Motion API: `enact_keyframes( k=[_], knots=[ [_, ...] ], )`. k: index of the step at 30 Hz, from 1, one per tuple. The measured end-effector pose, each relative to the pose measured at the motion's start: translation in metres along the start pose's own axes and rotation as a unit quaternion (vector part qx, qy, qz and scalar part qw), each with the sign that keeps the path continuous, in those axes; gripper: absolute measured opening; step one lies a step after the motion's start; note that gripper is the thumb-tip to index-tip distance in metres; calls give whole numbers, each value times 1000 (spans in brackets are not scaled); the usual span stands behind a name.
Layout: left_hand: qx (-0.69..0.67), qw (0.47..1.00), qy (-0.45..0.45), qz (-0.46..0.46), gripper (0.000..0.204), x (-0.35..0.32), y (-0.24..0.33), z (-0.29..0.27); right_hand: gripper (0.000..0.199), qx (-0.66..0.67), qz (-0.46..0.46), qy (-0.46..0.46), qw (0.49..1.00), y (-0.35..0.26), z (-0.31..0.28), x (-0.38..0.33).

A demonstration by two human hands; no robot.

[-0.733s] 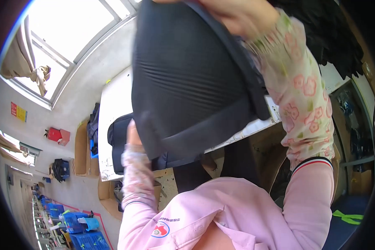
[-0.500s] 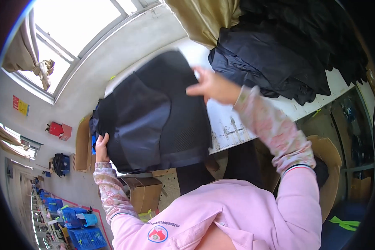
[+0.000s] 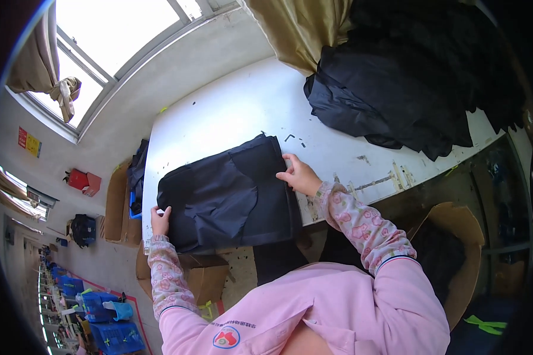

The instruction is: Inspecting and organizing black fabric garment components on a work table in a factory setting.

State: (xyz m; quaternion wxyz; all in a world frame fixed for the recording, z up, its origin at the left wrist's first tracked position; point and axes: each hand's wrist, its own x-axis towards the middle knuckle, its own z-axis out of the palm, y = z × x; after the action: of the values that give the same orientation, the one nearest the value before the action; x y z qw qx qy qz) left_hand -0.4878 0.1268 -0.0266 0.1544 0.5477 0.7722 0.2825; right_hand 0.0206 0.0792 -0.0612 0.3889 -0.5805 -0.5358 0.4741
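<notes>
A stack or fold of black cloth (image 3: 219, 198) lies on the near left of the white table, its lower edge hanging slightly over the front. It has a smooth, creased panel in the middle and a duller, darker part to the right. My left hand (image 3: 160, 222) grips its left edge, thumb on top. At the upper right edge, my right hand (image 3: 304, 177) holds the cloth between thumb and bent fingers; the fingertips are partly hidden. Whether it is one piece or several layers, I cannot tell.
The white table (image 3: 225, 112) carries a big heap of black fabric (image 3: 391, 89) at the back right, beside a gold curtain (image 3: 296, 29). Cardboard boxes stand below: an open one (image 3: 468, 248) at right, another (image 3: 210, 278) under the left edge. Blue baskets (image 3: 115, 337) stand at lower left.
The black cloth has come down from a raised, tilted position to lie on the table. My right hand has moved down toward me and the left slightly right and lower.
</notes>
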Motion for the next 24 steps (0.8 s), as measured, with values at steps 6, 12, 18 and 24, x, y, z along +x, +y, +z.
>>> enact_keyframes(
  k=[6,12,18,24],
  knots=[
    [-91,903,-102,408,42,-133,203,39,34,-13,-47,121,991,1,-28,56],
    [206,813,-261,478,90,-183,210,153,52,-146,118,79,979,-9,-22,123],
    [127,823,-315,455,92,-176,207,162,29,13,-141,162,977,4,-18,154],
    [87,816,-336,462,91,-170,208,166,20,171,-92,205,959,-29,-87,136]
  ],
)
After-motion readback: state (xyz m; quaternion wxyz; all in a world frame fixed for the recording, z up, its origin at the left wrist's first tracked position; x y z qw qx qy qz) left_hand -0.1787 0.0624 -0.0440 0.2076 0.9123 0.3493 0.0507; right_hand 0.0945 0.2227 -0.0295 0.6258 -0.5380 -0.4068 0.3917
